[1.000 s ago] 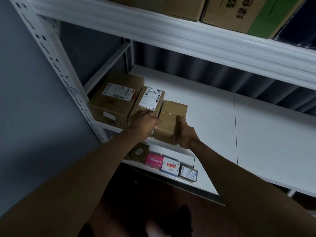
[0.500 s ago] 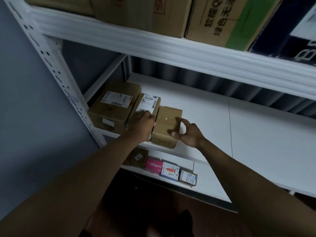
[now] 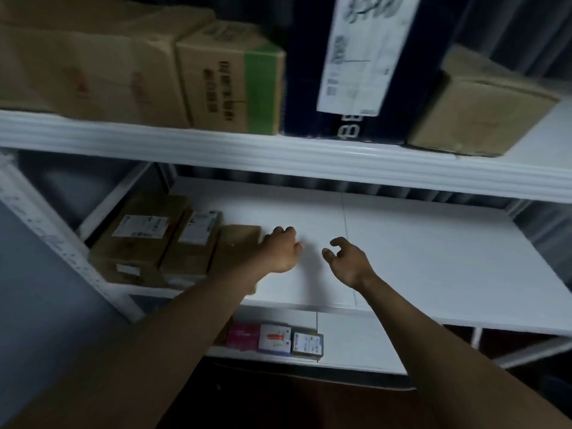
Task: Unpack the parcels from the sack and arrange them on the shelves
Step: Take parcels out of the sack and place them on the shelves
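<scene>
A: Any writing you can read on the boxes?

B: Little. The dark blue carton (image 3: 305,88) on the top shelf (image 3: 278,153) shows "88" low on its front under a large white label, blurred. The carton with the green stripe (image 3: 230,82) to its left carries dark characters I cannot make out.

A: And the parcels?

B: Three stand in a row at the left end of the middle shelf (image 3: 433,243). The large labelled parcel (image 3: 136,239) is leftmost, the narrow labelled parcel (image 3: 193,243) touches its right side, and the plain brown parcel (image 3: 235,246) comes next. Each runs its long axis from the shelf's front edge toward the back. The label print is too blurred to read.

A: The hands?

B: The left hand (image 3: 280,250) is just right of the plain brown parcel, fingers curled, grip closed on nothing. The right hand (image 3: 345,261) hovers further right over the bare shelf, fingers loosely spread apart.

A: Below?

B: A pink box (image 3: 243,335), a white box (image 3: 275,338) and a small labelled box (image 3: 308,343) sit side by side on the lower shelf (image 3: 356,345).
</scene>
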